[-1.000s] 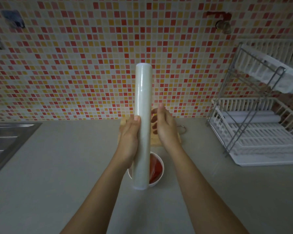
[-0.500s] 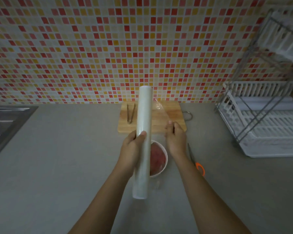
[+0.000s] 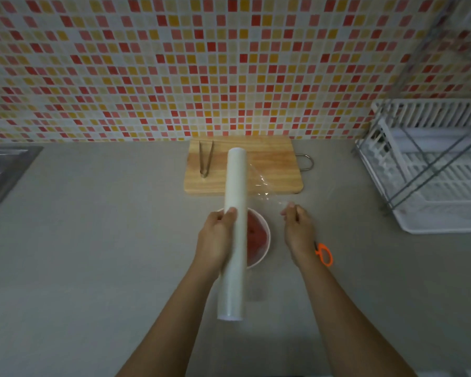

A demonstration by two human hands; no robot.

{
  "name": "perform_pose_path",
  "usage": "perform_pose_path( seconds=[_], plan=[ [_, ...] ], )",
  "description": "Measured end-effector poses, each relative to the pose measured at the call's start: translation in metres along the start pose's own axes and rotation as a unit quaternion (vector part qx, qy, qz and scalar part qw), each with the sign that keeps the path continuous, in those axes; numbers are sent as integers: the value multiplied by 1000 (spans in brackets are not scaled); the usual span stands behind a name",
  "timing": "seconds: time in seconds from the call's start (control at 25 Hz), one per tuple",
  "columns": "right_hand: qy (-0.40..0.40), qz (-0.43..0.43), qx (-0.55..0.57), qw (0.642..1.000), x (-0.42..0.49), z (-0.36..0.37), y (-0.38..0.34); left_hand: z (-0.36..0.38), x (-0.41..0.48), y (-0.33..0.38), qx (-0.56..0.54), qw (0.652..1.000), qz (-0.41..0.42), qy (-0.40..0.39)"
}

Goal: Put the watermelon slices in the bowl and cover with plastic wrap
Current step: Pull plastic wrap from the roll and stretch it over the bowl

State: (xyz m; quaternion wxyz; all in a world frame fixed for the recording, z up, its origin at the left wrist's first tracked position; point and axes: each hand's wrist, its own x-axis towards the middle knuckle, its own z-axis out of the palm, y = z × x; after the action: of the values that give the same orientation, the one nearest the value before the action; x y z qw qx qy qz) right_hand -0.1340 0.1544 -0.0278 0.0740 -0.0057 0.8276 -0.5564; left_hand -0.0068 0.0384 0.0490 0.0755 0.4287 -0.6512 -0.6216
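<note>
My left hand [image 3: 215,240] grips a long white roll of plastic wrap [image 3: 233,232], held lengthwise over the left half of a white bowl [image 3: 267,240]. Red watermelon slices [image 3: 256,232] lie in the bowl. My right hand [image 3: 298,229] pinches the free edge of the clear film [image 3: 264,186], which stretches from the roll to the right, above the bowl and the counter.
A wooden cutting board [image 3: 272,170] with metal tongs [image 3: 206,160] lies behind the bowl. Orange-handled scissors [image 3: 324,254] lie by my right wrist. A white dish rack [image 3: 430,170] stands at the right, a steel sink [image 3: 3,170] at the far left.
The roll has tilted down from upright to lie flatter over the bowl. My right hand has pulled the film's edge away from the roll to the right.
</note>
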Motion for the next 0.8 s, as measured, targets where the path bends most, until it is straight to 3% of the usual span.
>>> perform_pose_path(
  seconds=[0.12,0.24,0.56,0.8],
  plan=[
    [5,-12,-13,1000,4,4,6,0,4,0,-20,999,-43,-12],
    [2,-14,-27,1000,2,10,15,-3,3,-5,71,997,17,-12],
    [-62,14,25,998,-9,24,14,-19,4,-15,214,967,100,93],
    [-59,-2,2,998,-10,27,14,-31,14,-20,190,975,66,94]
  ],
)
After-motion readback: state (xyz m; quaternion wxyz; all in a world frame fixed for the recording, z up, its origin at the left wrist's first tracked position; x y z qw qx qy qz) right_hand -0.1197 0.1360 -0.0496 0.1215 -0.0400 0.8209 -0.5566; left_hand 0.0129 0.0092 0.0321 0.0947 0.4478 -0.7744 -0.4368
